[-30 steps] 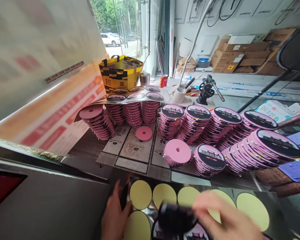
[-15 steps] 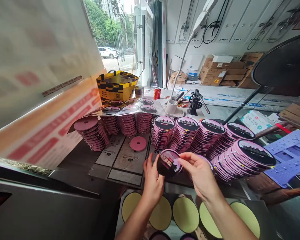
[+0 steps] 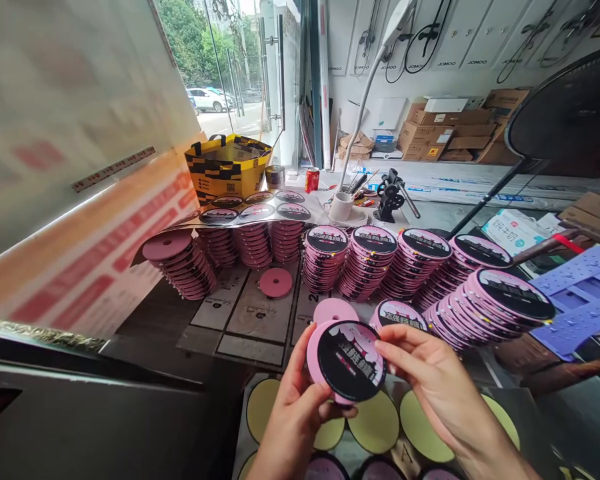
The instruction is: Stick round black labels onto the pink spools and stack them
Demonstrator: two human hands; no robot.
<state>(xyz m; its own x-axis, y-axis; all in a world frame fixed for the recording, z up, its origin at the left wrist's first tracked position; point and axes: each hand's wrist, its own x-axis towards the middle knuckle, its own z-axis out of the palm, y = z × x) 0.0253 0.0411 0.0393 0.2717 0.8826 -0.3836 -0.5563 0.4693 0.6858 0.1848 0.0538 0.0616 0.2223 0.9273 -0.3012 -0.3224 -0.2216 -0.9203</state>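
Both my hands hold one pink round disc (image 3: 347, 359) with a black printed sticker on its face, low in the middle of the view. My left hand (image 3: 293, 413) grips its left and lower edge, thumb underneath. My right hand (image 3: 433, 380) pinches its right edge with fingers bent. Below the hands lies a sticker sheet (image 3: 375, 427) with round yellow-green backing spots where stickers are gone. Just beyond the disc sit a short pile of plain pink discs (image 3: 334, 311) and a labelled disc (image 3: 399, 313).
Leaning stacks of labelled pink discs (image 3: 420, 260) run across the table to the right. Plain pink stacks (image 3: 180, 263) stand at the left under another sticker sheet (image 3: 255, 210). A single pink disc (image 3: 276, 282) lies on a mat. A yellow bag (image 3: 227, 165) and cup (image 3: 341, 207) stand behind.
The hands came up from the sticker sheet with a black sticker, went to the pink pile, and now hold a pink disc with the sticker on it, nearer to me.
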